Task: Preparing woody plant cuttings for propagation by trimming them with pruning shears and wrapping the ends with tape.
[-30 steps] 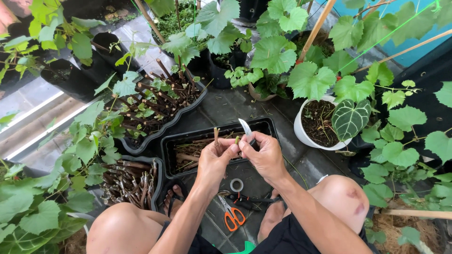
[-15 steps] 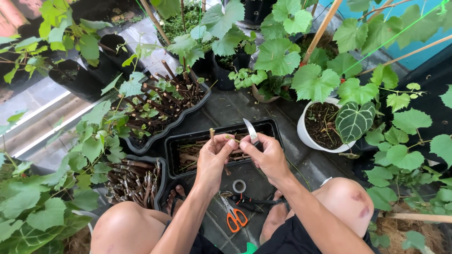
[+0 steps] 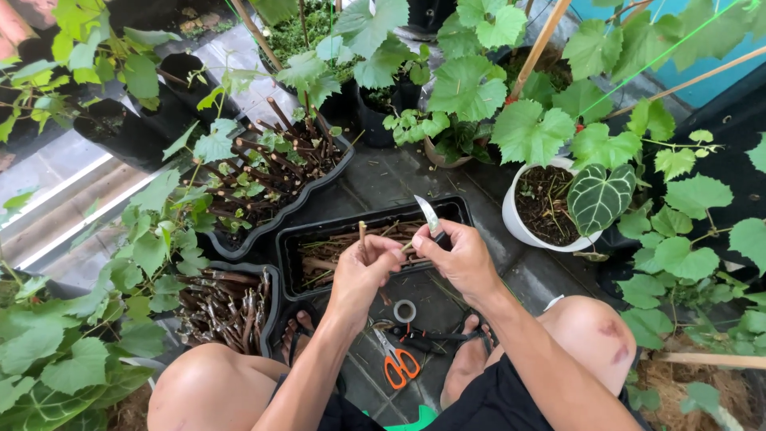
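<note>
Hands meet above the black tray [image 3: 294, 243]: left hand [image 3: 363, 267] grips a cutting [image 3: 362, 234], right hand [image 3: 455, 255] a knife [image 3: 427, 212].

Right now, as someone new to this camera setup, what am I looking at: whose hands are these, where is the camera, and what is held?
The camera sits on the person's head and looks down past bare knees. The left hand grips a short woody cutting. The right hand holds a small knife, blade pointing up. Beneath them is a black tray of cut sticks. On the paving lie orange-handled scissors and a roll of tape. A white pot stands to the right, with leafy vines all around.
</note>
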